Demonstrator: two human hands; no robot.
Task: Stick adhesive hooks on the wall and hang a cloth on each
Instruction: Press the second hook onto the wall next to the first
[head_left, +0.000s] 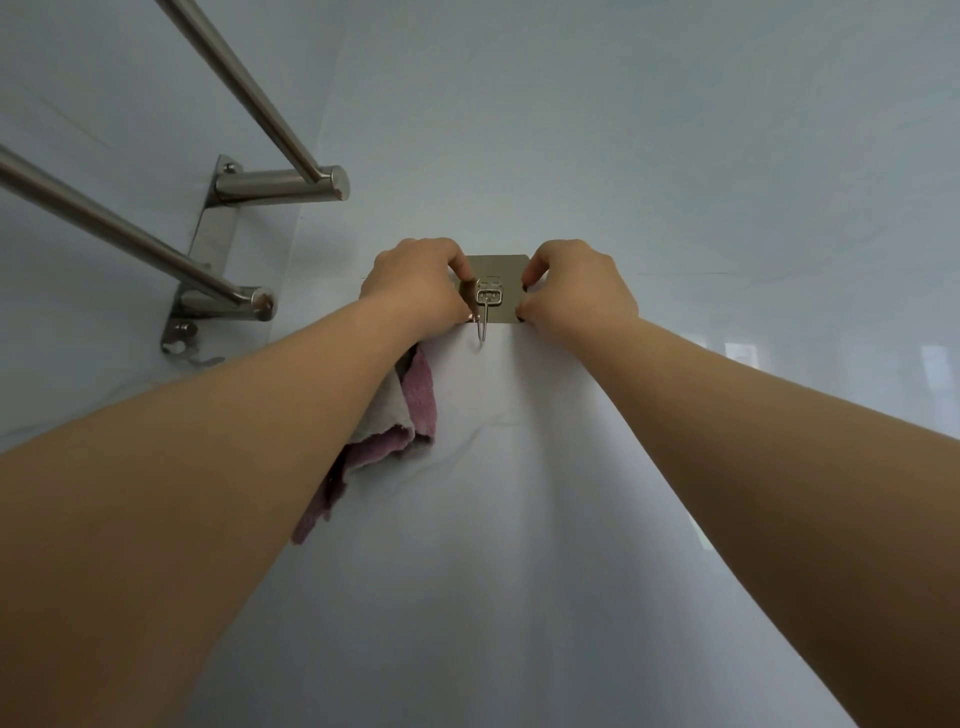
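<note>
1. Far left: towel rail (156, 244), unused.
2. Under left wrist: cloth (410, 410) dangling, support hidden.
3. Left hand (415, 283) pinching left edge of adhesive hook (497, 270), flat on wall (675, 130).
4. Right hand (576, 286) pinching right edge; hook bare, hanging judged pending.

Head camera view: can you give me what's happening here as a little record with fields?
Hook: adhesive hook, square metal plate against the wall
Left hand: left hand pinches the plate's left edge
Right hand: right hand pinches its right edge
Cloth: purple and grey cloth hangs under the left forearm; its support is hidden
Nearby: towel rail, upper left
</note>
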